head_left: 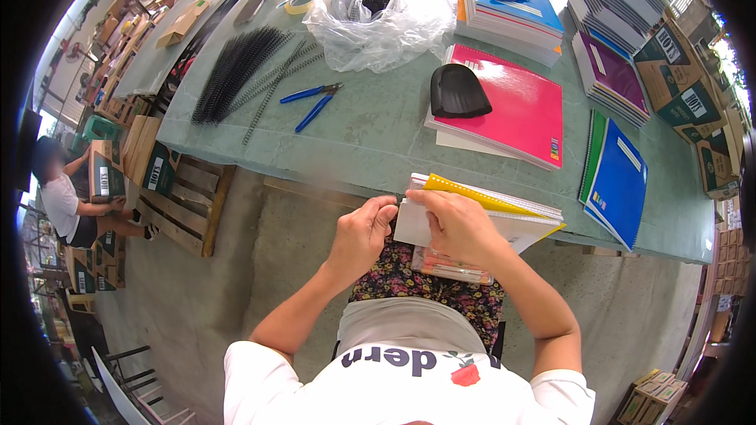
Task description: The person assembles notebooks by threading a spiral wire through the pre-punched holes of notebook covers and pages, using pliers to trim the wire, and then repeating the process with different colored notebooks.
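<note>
My right hand (457, 224) grips a yellow-covered notebook (504, 208) by its left edge, resting it against the near edge of the green table (370, 130). My left hand (364, 232) is pinched at that same bound edge, fingers closed on something too small to make out, perhaps a black spiral coil. More notebooks in clear wrap (453, 265) lie on my lap beneath.
On the table lie a row of black spiral coils (236, 71), blue pliers (313, 101), a plastic bag of coils (378, 16), a pink notebook (520, 110) with a black brush (459, 92) on it, and notebook stacks (614, 47). A person (67, 197) sits at far left among cartons.
</note>
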